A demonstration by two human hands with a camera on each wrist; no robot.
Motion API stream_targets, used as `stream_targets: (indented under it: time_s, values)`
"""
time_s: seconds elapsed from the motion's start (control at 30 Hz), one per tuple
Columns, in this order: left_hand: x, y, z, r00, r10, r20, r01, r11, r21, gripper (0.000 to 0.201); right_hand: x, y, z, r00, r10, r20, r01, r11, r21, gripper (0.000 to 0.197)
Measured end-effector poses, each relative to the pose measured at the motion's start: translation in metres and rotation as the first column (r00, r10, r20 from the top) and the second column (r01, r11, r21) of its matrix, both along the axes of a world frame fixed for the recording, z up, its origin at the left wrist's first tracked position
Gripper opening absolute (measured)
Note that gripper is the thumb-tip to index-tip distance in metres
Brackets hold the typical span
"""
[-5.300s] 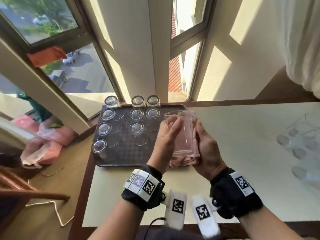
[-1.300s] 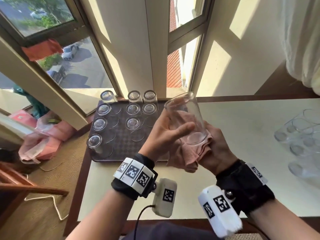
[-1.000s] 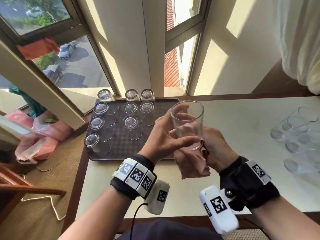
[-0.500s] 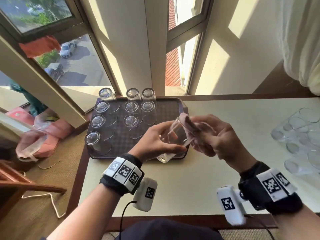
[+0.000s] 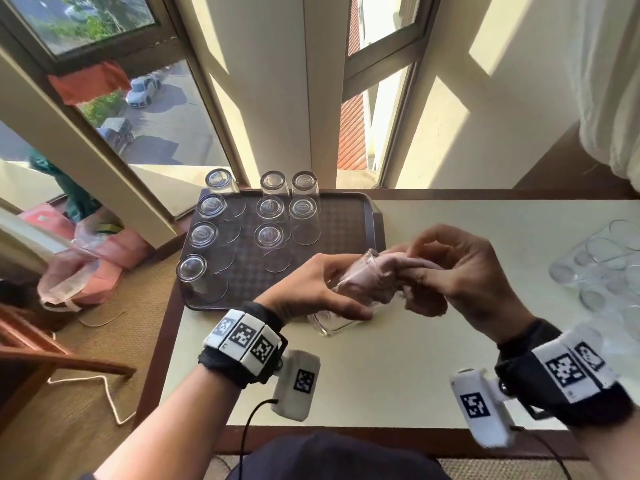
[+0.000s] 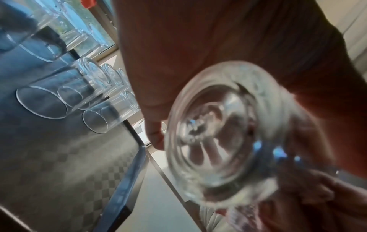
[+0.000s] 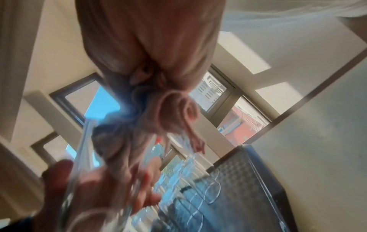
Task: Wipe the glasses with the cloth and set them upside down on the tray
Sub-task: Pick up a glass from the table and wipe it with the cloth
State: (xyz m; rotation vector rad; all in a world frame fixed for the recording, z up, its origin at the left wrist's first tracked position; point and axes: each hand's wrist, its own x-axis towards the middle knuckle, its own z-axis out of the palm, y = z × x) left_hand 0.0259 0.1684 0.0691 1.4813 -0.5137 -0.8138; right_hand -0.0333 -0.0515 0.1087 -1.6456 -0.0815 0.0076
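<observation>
My left hand (image 5: 322,289) grips a clear glass (image 5: 337,322) lying tilted above the table, mouth toward the right. My right hand (image 5: 450,271) pinches a pink cloth (image 5: 374,278) stuffed into the glass's mouth. The left wrist view looks straight at the glass's thick base (image 6: 220,130), with the cloth (image 6: 242,218) blurred below. In the right wrist view the bunched cloth (image 7: 158,109) runs into the glass (image 7: 95,180), with left fingers behind it. The dark tray (image 5: 346,220) carries several glasses (image 5: 270,237) upside down at its left and middle.
Several more clear glasses (image 5: 602,271) lie clustered at the table's right edge. The cream table (image 5: 398,368) has a brown rim, windows behind it and a white curtain (image 5: 609,81) at the upper right. A wooden chair (image 5: 41,351) and pink bags (image 5: 90,268) sit lower left.
The glass has gone from upright, with the cloth under its base, to tilted on its side. My right hand has brought the cloth round and pushed it into the mouth.
</observation>
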Motion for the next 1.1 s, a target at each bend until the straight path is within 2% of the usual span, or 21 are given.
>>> stream_targets:
  time_s: [0.03, 0.1, 0.17, 0.23, 0.3, 0.37, 0.47, 0.53, 0.6, 0.67, 0.73, 0.8, 0.87, 0.9, 0.93, 0.97, 1.0, 1.03, 1.07, 1.1]
  values:
    - [0.001, -0.001, 0.0, 1.0, 0.017, -0.005, -0.018, 1.0, -0.017, 0.063, -0.003, 0.005, -0.007, 0.996, -0.076, 0.048, 0.076, 0.997, -0.01, 0.016]
    - [0.004, -0.001, 0.0, 1.0, 0.026, -0.007, -0.026, 0.999, -0.03, 0.062, -0.01, 0.009, -0.017, 0.995, -0.076, 0.067, 0.079, 0.996, -0.051, 0.013]
    - [0.006, 0.0, -0.001, 1.0, 0.018, -0.018, -0.018, 0.999, -0.031, 0.06, -0.012, 0.003, -0.018, 0.991, 0.133, 0.014, -0.132, 0.99, -0.057, 0.035]
    - [0.005, 0.0, 0.0, 0.999, 0.008, -0.05, -0.009, 1.0, -0.018, 0.063, -0.01, 0.001, -0.016, 0.918, 0.397, -0.019, -0.397, 0.916, -0.049, 0.039]
    - [0.005, -0.002, 0.002, 0.997, -0.013, -0.07, 0.014, 1.0, 0.012, 0.068, -0.006, 0.004, -0.02, 0.876, 0.481, -0.017, -0.481, 0.872, -0.092, 0.038]
    - [0.006, -0.004, 0.003, 0.993, -0.014, -0.115, 0.015, 1.0, 0.014, 0.075, -0.004, 0.011, -0.024, 0.916, 0.402, -0.015, -0.402, 0.913, -0.062, 0.031]
    - [0.007, -0.001, -0.001, 0.96, 0.043, -0.277, -0.067, 0.995, -0.078, 0.083, -0.002, 0.016, -0.031, 0.974, 0.226, 0.029, -0.227, 0.973, 0.042, 0.027]
    - [0.004, 0.002, -0.006, 0.916, 0.046, -0.399, -0.117, 0.981, -0.153, 0.089, -0.001, 0.018, -0.031, 0.984, 0.166, 0.059, -0.172, 0.98, 0.1, 0.029]
    - [0.0, 0.005, -0.008, 0.88, 0.054, -0.473, -0.16, 0.969, -0.188, 0.092, 0.001, 0.018, -0.028, 0.989, 0.147, 0.023, -0.148, 0.984, 0.102, 0.027]
    - [-0.001, 0.008, -0.01, 0.869, 0.055, -0.492, -0.183, 0.959, -0.215, 0.084, 0.001, 0.013, -0.024, 0.988, 0.142, -0.059, -0.134, 0.984, 0.118, 0.025]
    - [0.0, 0.01, -0.009, 0.869, 0.047, -0.492, -0.195, 0.948, -0.253, 0.074, 0.003, 0.006, -0.021, 0.99, 0.119, -0.075, -0.107, 0.983, 0.149, 0.026]
    - [0.002, 0.009, -0.005, 0.886, 0.061, -0.459, -0.201, 0.944, -0.261, 0.074, 0.004, 0.004, -0.02, 0.989, 0.104, -0.103, -0.082, 0.977, 0.198, 0.032]
    - [0.005, 0.007, 0.0, 0.935, 0.157, -0.319, -0.229, 0.952, -0.205, 0.08, 0.004, 0.005, -0.02, 0.981, 0.14, -0.132, -0.106, 0.967, 0.231, 0.037]
    - [0.006, 0.005, 0.004, 0.958, 0.221, -0.183, -0.253, 0.952, -0.172, 0.082, 0.004, 0.006, -0.02, 0.976, 0.175, -0.129, -0.139, 0.958, 0.252, 0.037]
    - [0.006, 0.004, 0.008, 0.964, 0.265, 0.025, -0.259, 0.955, -0.146, 0.082, 0.005, 0.005, -0.021, 0.969, 0.217, -0.116, -0.18, 0.947, 0.266, 0.038]
    - [0.006, 0.003, 0.01, 0.911, 0.275, 0.309, -0.254, 0.961, -0.107, 0.081, 0.006, 0.005, -0.021, 0.963, 0.249, -0.103, -0.215, 0.94, 0.265, 0.042]
    - [0.007, 0.003, 0.012, 0.753, 0.24, 0.613, -0.261, 0.964, -0.056, 0.078, 0.007, 0.006, -0.021, 0.96, 0.263, -0.1, -0.23, 0.938, 0.259, 0.044]
    - [0.007, 0.002, 0.014, 0.557, 0.171, 0.813, -0.263, 0.965, -0.023, 0.075, 0.007, 0.007, -0.022, 0.962, 0.252, -0.109, -0.216, 0.94, 0.264, 0.043]
    - [0.007, 0.002, 0.015, 0.421, 0.12, 0.899, -0.263, 0.965, -0.005, 0.076, 0.007, 0.008, -0.022, 0.969, 0.222, -0.11, -0.186, 0.944, 0.273, 0.038]
    - [0.009, 0.0, 0.013, 0.408, 0.127, 0.904, -0.275, 0.961, -0.011, 0.079, 0.008, 0.011, -0.023, 0.979, 0.184, -0.086, -0.155, 0.949, 0.275, 0.034]
